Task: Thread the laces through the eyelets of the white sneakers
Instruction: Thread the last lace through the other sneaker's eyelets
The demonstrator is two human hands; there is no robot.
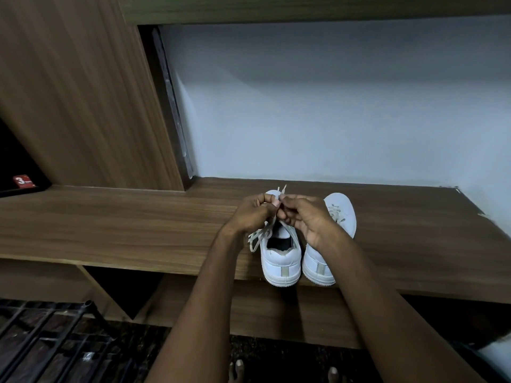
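My two white sneakers stand side by side on the wooden table [138, 217], heels at its near edge. Above the left sneaker [280, 261] my left hand [253, 212] and right hand [307, 217] meet, each pinching the lace [262, 233], whose tips poke up past my fingers. The right sneaker [340, 211] sits just beside it, partly hidden by my right wrist.
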